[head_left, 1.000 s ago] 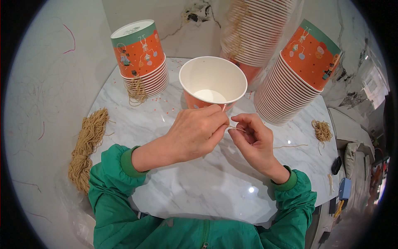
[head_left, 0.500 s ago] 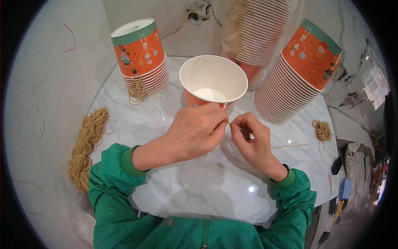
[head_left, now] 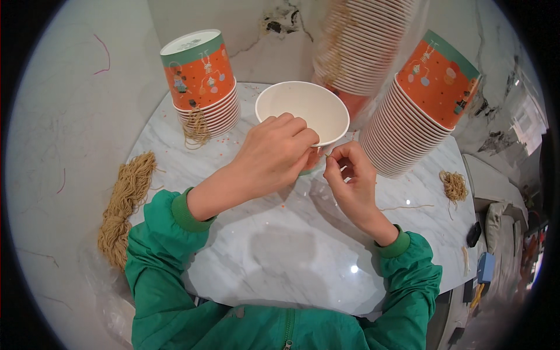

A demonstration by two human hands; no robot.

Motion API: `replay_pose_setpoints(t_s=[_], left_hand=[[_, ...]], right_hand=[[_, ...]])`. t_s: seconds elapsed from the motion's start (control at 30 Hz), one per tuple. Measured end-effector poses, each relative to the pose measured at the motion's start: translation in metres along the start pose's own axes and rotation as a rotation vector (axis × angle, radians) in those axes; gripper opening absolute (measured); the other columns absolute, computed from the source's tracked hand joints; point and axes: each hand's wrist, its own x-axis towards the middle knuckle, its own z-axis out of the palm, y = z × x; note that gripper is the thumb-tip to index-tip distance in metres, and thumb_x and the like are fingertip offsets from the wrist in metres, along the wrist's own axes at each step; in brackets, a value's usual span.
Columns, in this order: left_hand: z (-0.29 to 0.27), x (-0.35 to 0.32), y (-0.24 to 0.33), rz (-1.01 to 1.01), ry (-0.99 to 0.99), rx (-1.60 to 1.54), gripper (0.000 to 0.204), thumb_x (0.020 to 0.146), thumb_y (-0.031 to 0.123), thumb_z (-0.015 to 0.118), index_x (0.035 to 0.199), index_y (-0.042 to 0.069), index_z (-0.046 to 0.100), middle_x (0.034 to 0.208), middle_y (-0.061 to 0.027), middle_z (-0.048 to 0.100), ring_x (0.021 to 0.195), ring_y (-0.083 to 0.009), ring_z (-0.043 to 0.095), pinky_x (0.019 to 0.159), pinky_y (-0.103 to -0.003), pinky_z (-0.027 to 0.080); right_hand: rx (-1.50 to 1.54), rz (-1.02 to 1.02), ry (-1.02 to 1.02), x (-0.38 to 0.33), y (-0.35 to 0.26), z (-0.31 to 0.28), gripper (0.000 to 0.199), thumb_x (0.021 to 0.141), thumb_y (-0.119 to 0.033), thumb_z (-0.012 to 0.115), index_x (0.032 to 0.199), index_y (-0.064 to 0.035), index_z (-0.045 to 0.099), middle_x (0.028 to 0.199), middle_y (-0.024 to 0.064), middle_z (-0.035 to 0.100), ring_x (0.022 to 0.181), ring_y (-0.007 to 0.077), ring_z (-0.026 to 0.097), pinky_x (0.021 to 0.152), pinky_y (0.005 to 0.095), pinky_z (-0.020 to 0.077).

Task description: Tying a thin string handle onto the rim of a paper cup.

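A large paper cup (head_left: 302,105), white inside and orange outside, stands mouth up in front of me, tipped slightly toward me. My left hand (head_left: 277,149) is closed at its near rim, the fingertips partly hidden behind the knuckles. Just right of the cup, my right hand (head_left: 354,175) makes a pinch of thumb and forefinger. A thin bit of tan string shows at those fingertips, apart from the left hand; most of it cannot be made out.
An upside-down cup stack (head_left: 201,76) stands back left, a taller one (head_left: 408,116) on the right, and a bagged stack (head_left: 364,41) behind. A tan string hank (head_left: 125,204) lies at the left edge, a small tangle (head_left: 453,185) at the right.
Both hands have moved up and slightly apart; the left has shifted onto the cup's near rim. The cup has tipped a little toward me.
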Motion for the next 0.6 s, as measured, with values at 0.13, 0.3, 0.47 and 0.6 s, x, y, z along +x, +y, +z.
replay_pose_setpoints(t_s=[0.13, 0.3, 0.47, 0.6], left_hand=[[0.004, 0.004, 0.005, -0.004, 0.025, -0.014, 0.016, 0.080, 0.004, 0.066, 0.096, 0.004, 0.066, 0.085, -0.0091, 0.062, 0.083, -0.0285, 0.062, 0.069, -0.039, 0.050], [0.007, 0.003, 0.010, -0.017, 0.029, -0.054, 0.015, 0.081, 0.004, 0.066, 0.096, 0.003, 0.066, 0.086, -0.0097, 0.062, 0.083, -0.0296, 0.062, 0.069, -0.041, 0.050], [0.009, 0.005, 0.013, -0.003, 0.043, -0.058, 0.010, 0.083, 0.009, 0.069, 0.089, 0.003, 0.063, 0.082, -0.0085, 0.059, 0.081, -0.0285, 0.062, 0.064, -0.041, 0.050], [0.008, 0.005, 0.014, -0.031, 0.016, -0.079, 0.011, 0.083, 0.007, 0.067, 0.093, 0.002, 0.065, 0.084, -0.0095, 0.061, 0.082, -0.0293, 0.063, 0.066, -0.041, 0.050]], right_hand=[[0.002, 0.019, 0.020, 0.000, 0.004, -0.001, 0.010, 0.087, 0.002, 0.065, 0.090, 0.0004, 0.055, 0.084, 0.0051, 0.057, 0.067, 0.0103, 0.059, 0.052, 0.0238, 0.0463], [0.012, 0.043, 0.023, 0.000, 0.006, 0.000, 0.011, 0.087, 0.001, 0.066, 0.089, 0.0005, 0.056, 0.083, 0.0052, 0.057, 0.067, 0.0106, 0.059, 0.052, 0.0241, 0.0461], [0.020, 0.060, 0.024, 0.001, 0.007, -0.002, 0.011, 0.087, 0.000, 0.066, 0.089, 0.0006, 0.056, 0.082, 0.0054, 0.058, 0.066, 0.0111, 0.058, 0.052, 0.0252, 0.0453], [0.010, 0.054, 0.028, 0.002, 0.010, -0.002, 0.010, 0.087, 0.000, 0.066, 0.088, 0.0004, 0.056, 0.082, 0.0058, 0.058, 0.066, 0.0118, 0.058, 0.053, 0.0261, 0.0454]])
